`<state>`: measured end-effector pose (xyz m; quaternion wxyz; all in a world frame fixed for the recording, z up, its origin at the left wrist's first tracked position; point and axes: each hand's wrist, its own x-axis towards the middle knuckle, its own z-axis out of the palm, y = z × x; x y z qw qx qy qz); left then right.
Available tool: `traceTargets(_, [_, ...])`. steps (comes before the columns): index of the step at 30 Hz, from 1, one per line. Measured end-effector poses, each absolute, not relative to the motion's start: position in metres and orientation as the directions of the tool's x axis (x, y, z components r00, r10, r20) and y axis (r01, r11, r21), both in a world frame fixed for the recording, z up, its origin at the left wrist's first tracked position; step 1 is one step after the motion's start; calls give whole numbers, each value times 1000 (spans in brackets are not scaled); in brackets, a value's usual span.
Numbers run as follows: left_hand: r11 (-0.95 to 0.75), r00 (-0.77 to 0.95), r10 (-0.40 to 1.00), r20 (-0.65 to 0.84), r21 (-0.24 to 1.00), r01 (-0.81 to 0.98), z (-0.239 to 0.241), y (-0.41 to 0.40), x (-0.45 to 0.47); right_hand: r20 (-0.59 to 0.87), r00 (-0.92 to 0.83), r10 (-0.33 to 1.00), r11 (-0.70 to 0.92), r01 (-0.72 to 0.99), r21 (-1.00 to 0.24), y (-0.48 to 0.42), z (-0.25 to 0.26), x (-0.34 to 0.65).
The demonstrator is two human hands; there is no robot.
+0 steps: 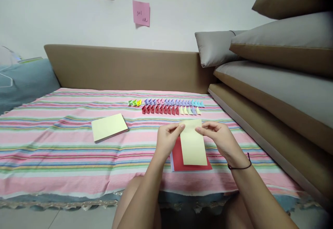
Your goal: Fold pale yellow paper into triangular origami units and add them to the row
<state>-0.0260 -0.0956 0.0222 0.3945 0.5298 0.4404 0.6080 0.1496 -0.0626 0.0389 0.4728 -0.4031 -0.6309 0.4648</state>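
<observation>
A pale yellow sheet of paper (194, 147) is held up by its top part, pinched between thumb and fingers on both sides. My left hand (169, 136) grips its left edge, and my right hand (217, 134) grips the right edge. Beneath the sheet lies a red sheet (177, 156) on a stack whose bluish edge shows at the left. Behind my hands stand two rows of small folded paper pieces, with dark red ones (161, 109), purple ones (179, 102), light blue ones (197, 103) and cream ones (185, 110).
A stack of pale yellow paper (109, 128) lies on the striped cloth (65, 159) to the left. Large grey and brown cushions (281, 90) are piled along the right. A brown backrest (125, 68) closes off the back, below a pink note (141, 13) on the wall.
</observation>
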Motion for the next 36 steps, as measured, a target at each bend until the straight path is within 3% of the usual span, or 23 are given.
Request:
traceTargets(7, [-350, -77, 931, 357, 933, 84, 25, -99, -25, 218, -360, 907, 254, 53, -966, -71, 46, 144])
traceTargets(19, [-328, -81, 939, 335, 940, 88, 21, -95, -25, 281, -150, 948, 296, 89, -951, -67, 42, 151])
traceTargets(26, [-305, -57, 950, 306, 952, 19, 20, -94, -28, 319, -204, 926, 346, 117, -931, -69, 46, 148])
traceTargets(36, [-298, -66, 953, 296, 954, -25, 24, -95, -27, 397, -86, 914, 406, 134, -904, -69, 46, 145])
